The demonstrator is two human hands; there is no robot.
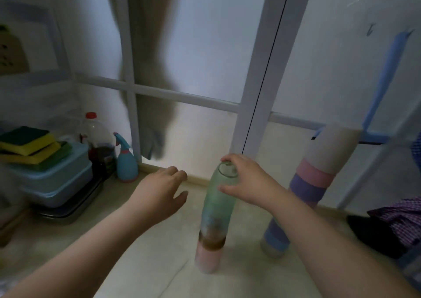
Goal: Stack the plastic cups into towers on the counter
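Observation:
A tall tower of nested plastic cups (215, 215) stands on the pale counter (145, 263), green at the top, brown lower down and pink at the base. My right hand (247, 180) grips its topmost green cup at the rim. To the left of the tower, my left hand (159, 195) hovers with fingers spread, holding nothing. A second, taller tower (312, 183) stands to the right, with white, pink, purple and blue cups, leaning toward the window frame.
At the back left sit stacked blue boxes (57, 179) with sponges (27, 147) on top, a dark-liquid bottle (100, 147) and a blue spray bottle (126, 161). A frosted window (205, 58) runs behind. Checked cloth (396, 220) lies at the right edge.

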